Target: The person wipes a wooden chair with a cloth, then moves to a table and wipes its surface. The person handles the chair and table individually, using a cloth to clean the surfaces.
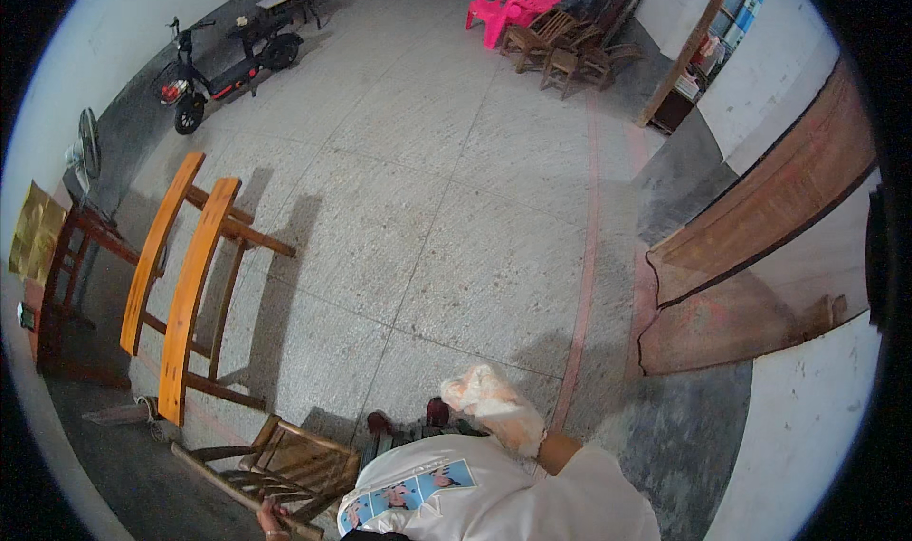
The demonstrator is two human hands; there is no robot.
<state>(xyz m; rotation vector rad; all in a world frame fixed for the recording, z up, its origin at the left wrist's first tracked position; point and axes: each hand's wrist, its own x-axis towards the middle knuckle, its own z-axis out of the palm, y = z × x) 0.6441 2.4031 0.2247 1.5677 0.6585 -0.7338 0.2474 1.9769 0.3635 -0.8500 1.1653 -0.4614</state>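
At the lower left, my left hand (271, 517) grips the top rail of a wooden slatted chair (303, 455), which stands beside me. My right forearm (558, 453) reaches forward from a white short sleeve. A crumpled whitish covering (491, 405), cloth or thin plastic with orange tints, wraps the whole right hand, so its fingers are hidden. In front of my white printed shirt (456, 498), the dark red tips of my shoes (437, 411) show on the speckled floor (427, 256).
Two long orange-brown wooden benches (196, 306) stand at the left. Behind them are a fan (88, 145) and an electric scooter (235, 74). A pink plastic chair (516, 7) and small wooden chairs (563, 46) stand far off. A brown panel (776, 192) lines the right.
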